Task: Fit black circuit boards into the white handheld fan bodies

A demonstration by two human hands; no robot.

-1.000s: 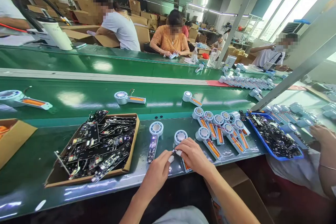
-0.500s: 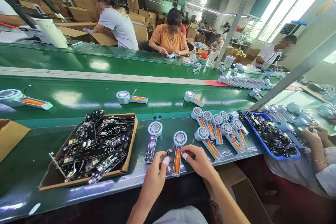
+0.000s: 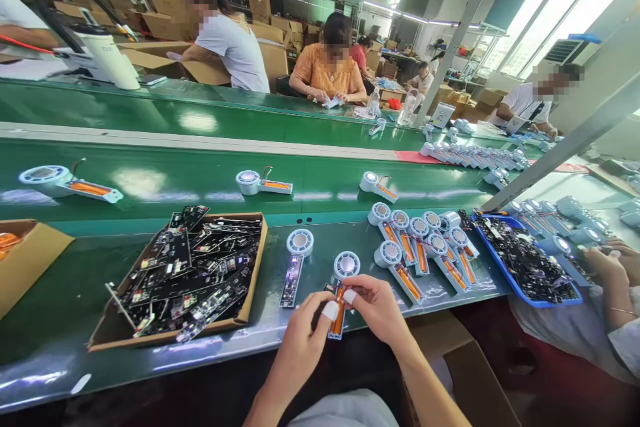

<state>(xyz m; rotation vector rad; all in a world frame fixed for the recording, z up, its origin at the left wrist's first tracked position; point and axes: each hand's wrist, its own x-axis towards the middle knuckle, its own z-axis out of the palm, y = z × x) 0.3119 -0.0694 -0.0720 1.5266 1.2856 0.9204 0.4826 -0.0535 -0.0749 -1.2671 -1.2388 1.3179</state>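
In front of me stands a pale blue handheld fan housing (image 3: 347, 265) with an orange battery in its open handle. My left hand (image 3: 306, 330) is closed in a pinch at the handle's left side, on a small black circuit board (image 3: 329, 288) that is mostly hidden by the fingers. Over the handle's upper part, my right hand (image 3: 376, 310) pinches the thin wire near the board; the fingertips cover most of it. White covers wrap a digit on each hand. Just left lies another fan housing (image 3: 300, 241) with a circuit board (image 3: 291, 280) along its handle.
A cardboard tray (image 3: 264, 240) of circuit boards sits left; a blue tray (image 3: 573, 300) of boards is at right. Several fan housings (image 3: 390, 253) cluster right of my hands. More housings (image 3: 249, 181) lie on the green conveyor (image 3: 320, 177). A co-worker's hand (image 3: 603, 263) is far right.
My left hand has brought the circuit board rightward, over the handle. Both hands are now closer together, and the board is more hidden. Housings on the conveyor appear shifted right.
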